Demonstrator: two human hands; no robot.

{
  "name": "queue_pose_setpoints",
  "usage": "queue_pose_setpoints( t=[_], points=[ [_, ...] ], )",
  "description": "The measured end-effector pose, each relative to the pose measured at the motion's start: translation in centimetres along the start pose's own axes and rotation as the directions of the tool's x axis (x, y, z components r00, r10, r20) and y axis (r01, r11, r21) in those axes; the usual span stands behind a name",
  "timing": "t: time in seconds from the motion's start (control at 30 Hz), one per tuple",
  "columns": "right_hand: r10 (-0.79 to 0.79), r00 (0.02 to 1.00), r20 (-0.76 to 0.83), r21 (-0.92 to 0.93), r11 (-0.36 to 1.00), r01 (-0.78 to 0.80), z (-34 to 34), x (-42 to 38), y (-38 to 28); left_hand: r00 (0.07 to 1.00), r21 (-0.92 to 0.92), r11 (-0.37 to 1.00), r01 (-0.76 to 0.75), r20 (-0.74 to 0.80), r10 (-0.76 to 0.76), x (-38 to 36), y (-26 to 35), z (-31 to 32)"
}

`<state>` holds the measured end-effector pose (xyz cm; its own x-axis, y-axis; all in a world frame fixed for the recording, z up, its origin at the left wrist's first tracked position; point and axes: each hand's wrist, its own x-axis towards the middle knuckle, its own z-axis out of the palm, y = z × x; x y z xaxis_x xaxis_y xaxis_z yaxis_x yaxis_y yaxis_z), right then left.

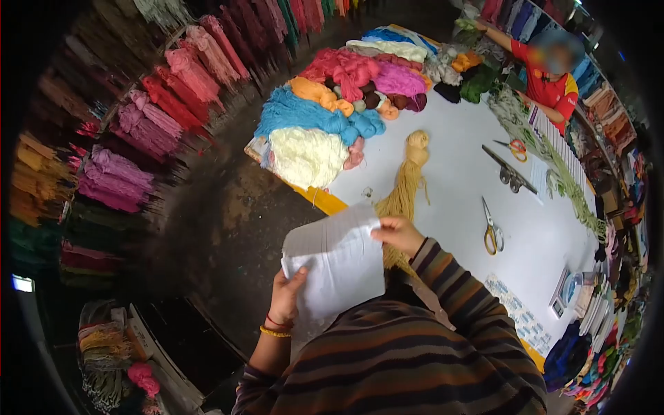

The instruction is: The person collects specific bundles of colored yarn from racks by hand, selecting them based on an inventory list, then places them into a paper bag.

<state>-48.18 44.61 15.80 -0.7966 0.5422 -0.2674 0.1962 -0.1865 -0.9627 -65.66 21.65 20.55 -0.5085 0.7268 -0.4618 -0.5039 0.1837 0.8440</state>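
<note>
A white sheet or stack of paper (pixel 335 259), creased and slightly bent, is held up in front of my body. My left hand (pixel 285 294) grips its lower left edge, thumb on top. At its right edge my right hand (pixel 399 234) pinches the paper between thumb and fingers. Beyond the right hand, a long beige yarn hank (pixel 408 181) lies on the white table (pixel 456 166), its top end knotted into a bun. Part of the hank is hidden behind the right hand and sleeve.
Colourful yarn (pixel 332 104) is heaped at the table's far left. Scissors (pixel 492 228), a black tool (pixel 510 173) and orange-handled scissors (pixel 517 149) lie right. A co-worker (pixel 551 83) in red is at the far right. Yarn racks (pixel 145 117) line the left.
</note>
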Motion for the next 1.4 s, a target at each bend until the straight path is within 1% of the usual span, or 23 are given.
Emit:
queue_pose_setpoints(
  t=[0.03,0.1,0.13,0.23,0.27,0.37,0.4,0.43,0.5,0.53,0.6,0.67,0.7,0.77,0.8,0.9,0.97,1.0,1.07,1.17,1.2,1.3,1.4],
  points=[
    [-0.083,0.993,0.082,-0.104,0.990,0.092,-0.6,0.3,-0.2,0.999,-0.064,0.998,0.008,-0.039,-0.011,1.0,-0.2,0.2],
    [0.122,0.960,0.252,-0.380,0.925,-0.018,-3.4,2.2,0.2,0.997,0.123,0.992,0.021,-0.070,-0.013,3.1,-0.1,0.1],
    [0.014,0.967,0.255,-0.179,0.983,0.033,-4.6,3.1,0.7,0.992,0.150,0.989,-0.005,-0.124,0.024,3.9,-0.4,0.6],
    [-0.041,0.999,0.035,-0.126,0.991,0.045,-13.6,10.4,4.4,0.983,0.239,0.971,-0.021,-0.172,0.063,6.7,0.2,1.1],
    [-0.239,0.962,-0.132,-0.470,0.870,0.152,-17.6,14.4,7.6,0.977,0.245,0.969,-0.017,-0.202,0.068,7.4,1.1,1.6],
    [-0.241,0.858,-0.454,-0.159,0.969,0.188,-28.5,22.5,13.6,0.963,0.320,0.947,-0.010,-0.253,0.095,9.1,3.3,0.7],
    [-0.323,0.791,-0.519,-0.783,0.551,-0.289,-30.6,23.1,12.7,0.952,0.299,0.954,-0.025,-0.285,0.114,9.8,4.2,0.5],
    [-0.207,0.787,-0.581,-0.728,0.564,-0.389,-31.3,24.5,12.3,0.942,0.276,0.960,-0.043,-0.310,0.131,10.5,5.0,0.2],
    [-0.044,0.880,-0.473,-0.632,0.712,-0.304,-35.5,28.3,16.9,0.924,0.343,0.936,-0.078,-0.328,0.198,11.5,6.3,-1.1],
    [0.042,0.898,-0.438,-0.545,0.782,-0.302,-34.7,28.9,16.2,0.915,0.360,0.929,-0.087,-0.340,0.218,11.8,7.4,-1.3],
    [0.129,0.923,-0.361,-0.436,0.852,-0.290,-33.9,30.0,16.1,0.911,0.260,0.959,-0.116,-0.356,0.207,12.4,8.1,-2.3],
    [0.454,0.841,-0.295,-0.235,0.819,-0.524,-31.5,30.2,12.0,0.915,0.265,0.953,-0.147,-0.330,0.233,13.2,8.5,-3.9],
    [0.400,0.878,-0.263,-0.406,0.779,-0.477,-31.4,30.5,12.4,0.917,0.249,0.954,-0.167,-0.315,0.243,13.5,8.8,-4.7],
    [0.346,0.913,-0.215,-0.550,0.730,-0.406,-32.1,31.0,15.1,0.924,0.192,0.961,-0.198,-0.290,0.248,13.7,9.5,-6.1],
    [0.400,0.897,-0.189,-0.860,0.373,-0.347,-28.4,30.3,12.0,0.925,0.194,0.955,-0.223,-0.266,0.270,13.9,10.3,-8.4],
    [0.315,0.941,-0.126,-0.911,0.339,-0.236,-18.7,26.8,3.5,0.940,0.161,0.951,-0.266,-0.178,0.293,13.8,12.3,-13.1],
    [0.209,0.968,-0.140,-0.967,0.183,-0.179,-12.5,25.0,-0.6,0.935,0.119,0.943,-0.310,-0.140,0.325,13.6,14.2,-16.3],
    [0.130,0.990,-0.051,-0.984,0.163,-0.072,-9.4,23.9,-3.1,0.931,0.108,0.937,-0.331,-0.126,0.343,13.4,15.2,-17.8],
    [-0.143,0.984,0.105,-0.958,0.251,0.139,-4.4,22.8,-5.4,0.914,0.080,0.921,-0.382,-0.113,0.390,12.7,17.5,-20.7],
    [0.047,0.998,0.033,-0.873,0.487,0.006,4.9,22.3,-12.4,0.888,-0.012,0.894,-0.448,-0.121,0.443,11.6,20.1,-25.4],
    [0.053,0.996,0.075,-0.745,0.667,0.021,7.3,22.3,-13.7,0.886,-0.041,0.890,-0.453,-0.132,0.445,11.2,21.0,-26.8],
    [-0.084,0.958,0.273,-0.635,0.732,0.245,12.7,24.1,-15.4,0.856,-0.060,0.863,-0.502,-0.173,0.487,10.5,22.3,-30.7],
    [-0.153,0.931,0.332,-0.567,0.757,0.326,18.3,26.4,-17.4,0.828,-0.082,0.835,-0.544,-0.213,0.519,10.2,23.4,-34.1]
  ],
)
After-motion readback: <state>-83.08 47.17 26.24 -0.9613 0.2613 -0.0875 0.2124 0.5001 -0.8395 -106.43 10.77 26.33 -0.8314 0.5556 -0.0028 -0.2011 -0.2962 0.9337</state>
